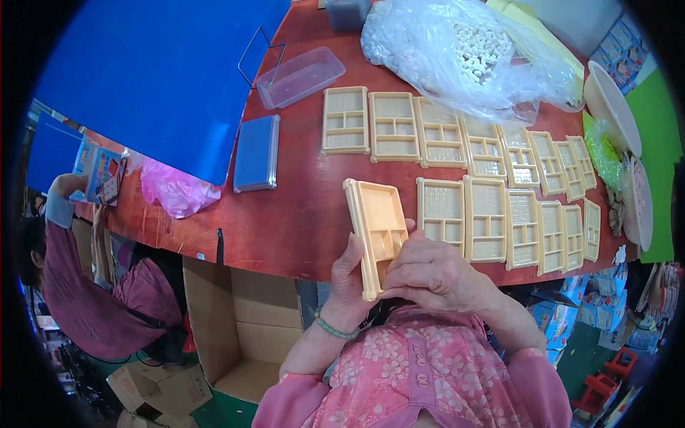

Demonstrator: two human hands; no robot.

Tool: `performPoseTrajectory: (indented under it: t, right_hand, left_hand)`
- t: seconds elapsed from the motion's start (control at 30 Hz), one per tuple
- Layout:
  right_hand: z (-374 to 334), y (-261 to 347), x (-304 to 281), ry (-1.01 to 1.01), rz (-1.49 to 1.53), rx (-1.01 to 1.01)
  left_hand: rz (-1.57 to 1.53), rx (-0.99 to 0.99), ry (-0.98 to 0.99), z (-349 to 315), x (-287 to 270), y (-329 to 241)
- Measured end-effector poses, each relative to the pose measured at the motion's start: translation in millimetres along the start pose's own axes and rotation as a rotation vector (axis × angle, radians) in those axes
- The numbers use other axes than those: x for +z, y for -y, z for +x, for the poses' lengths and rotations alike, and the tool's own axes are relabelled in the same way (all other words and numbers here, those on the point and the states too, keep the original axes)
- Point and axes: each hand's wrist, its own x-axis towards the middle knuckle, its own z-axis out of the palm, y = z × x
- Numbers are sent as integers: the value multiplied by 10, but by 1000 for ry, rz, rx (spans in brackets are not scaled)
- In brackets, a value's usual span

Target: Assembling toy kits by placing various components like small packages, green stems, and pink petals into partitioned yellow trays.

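Note:
Just off the table's near edge I hold up a cream plastic compartment tray (378, 214), tilted on its side with its divided face toward the right. My left hand (348, 274) is closed round its left edge, thumb against the side wall. My right hand (435, 274) grips the lower right end, its fingers bent over the small compartments; what the fingertips touch is hidden. Beyond my hands, matching cream trays stand in two rows; the closest one (441, 214) lies just past my right hand.
A blue flat case (257, 153) and a clear plastic box (301, 77) lie left on the red table (307, 207). At the back sits a clear bag of small white pieces (478, 53). A blue board (157, 71) stands far left, where a person (100, 299) handles a package. Below is an open carton (242, 328).

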Motion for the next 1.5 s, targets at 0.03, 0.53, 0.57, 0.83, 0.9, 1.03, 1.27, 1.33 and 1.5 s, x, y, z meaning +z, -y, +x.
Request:
performPoseTrajectory:
  t: [0.03, 0.53, 0.57, 0.83, 0.9, 1.03, 1.27, 1.33, 1.5]
  right_hand:
    - [-2, 1, 2, -4, -22, -19]
    - [-109, 32, -58, -187, 120, 46]
    - [-111, 48, -72, -244, 132, 53]
    - [-42, -11, 3, -101, -366, 49]
    - [11, -38, 98, -20, -478, 29]
    - [72, -158, 221, 108, -644, 5]
    - [109, -263, 283, 101, -686, 82]
    - [95, -266, 293, 67, -650, 86]
    - [173, 61, 219, 49, -569, 139]
  left_hand:
    - [24, -3, -5, -14, 37, -7]
    - [-80, -41, -27, -122, -43, -39]
    - [-39, -20, -68, -187, -39, -51]
    - [205, 330, -176, -488, -85, -317]
    - [217, 350, -205, -524, -122, -389]
    - [230, 355, -202, -523, -172, -381]
    - [173, 303, -175, -432, -180, -333]
    - [163, 296, -183, -422, -186, -336]
    - [102, 269, -167, -445, -267, -353]
